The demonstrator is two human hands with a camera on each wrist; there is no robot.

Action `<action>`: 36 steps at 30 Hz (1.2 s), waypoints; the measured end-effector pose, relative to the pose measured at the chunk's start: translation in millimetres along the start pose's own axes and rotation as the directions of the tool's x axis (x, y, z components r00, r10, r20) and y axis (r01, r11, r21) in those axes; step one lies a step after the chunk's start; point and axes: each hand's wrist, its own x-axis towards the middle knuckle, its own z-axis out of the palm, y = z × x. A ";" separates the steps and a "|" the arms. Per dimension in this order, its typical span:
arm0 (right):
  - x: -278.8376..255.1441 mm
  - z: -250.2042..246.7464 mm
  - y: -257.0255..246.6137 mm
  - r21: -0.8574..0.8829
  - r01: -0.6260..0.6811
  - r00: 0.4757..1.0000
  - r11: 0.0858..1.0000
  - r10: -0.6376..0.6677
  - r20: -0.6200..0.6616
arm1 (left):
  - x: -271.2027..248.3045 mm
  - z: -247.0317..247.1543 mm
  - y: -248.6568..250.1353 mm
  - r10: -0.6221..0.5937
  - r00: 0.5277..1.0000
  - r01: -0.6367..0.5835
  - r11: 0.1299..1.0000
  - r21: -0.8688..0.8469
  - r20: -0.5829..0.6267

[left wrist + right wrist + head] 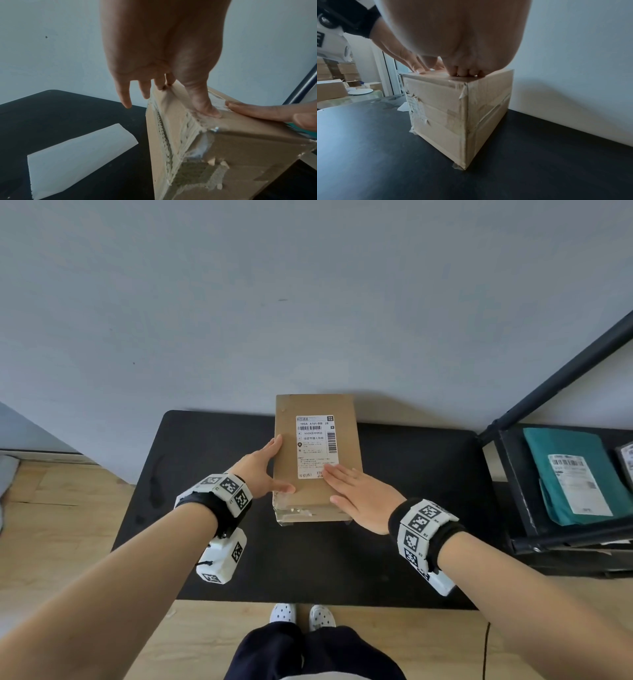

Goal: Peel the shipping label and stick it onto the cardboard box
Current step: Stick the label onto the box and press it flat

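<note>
Cardboard box [308, 405] | label [315, 445] atop | right fingers [337, 474] flat on its corner (left fingers [275, 445] straight along side)

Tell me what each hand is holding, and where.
Nothing is gripped. The left hand braces the box at its top left edge, thumb on top; the right hand presses flat on the label.

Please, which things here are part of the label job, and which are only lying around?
Job: cardboard box; shipping label, already on its top; left hand steadying the box; right hand flat on the label's near corner; white paper sheet beside the box, probably the backing.
Lying about: teal parcel on the black shelf; cartons and a white plate behind.
</note>
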 end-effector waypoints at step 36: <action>2.2 8.5 -11.3 0.113 -0.150 0.981 0.982 0.162 -0.107 | -15.4 8.1 12.9 0.192 0.963 -0.268 0.720 0.641 0.187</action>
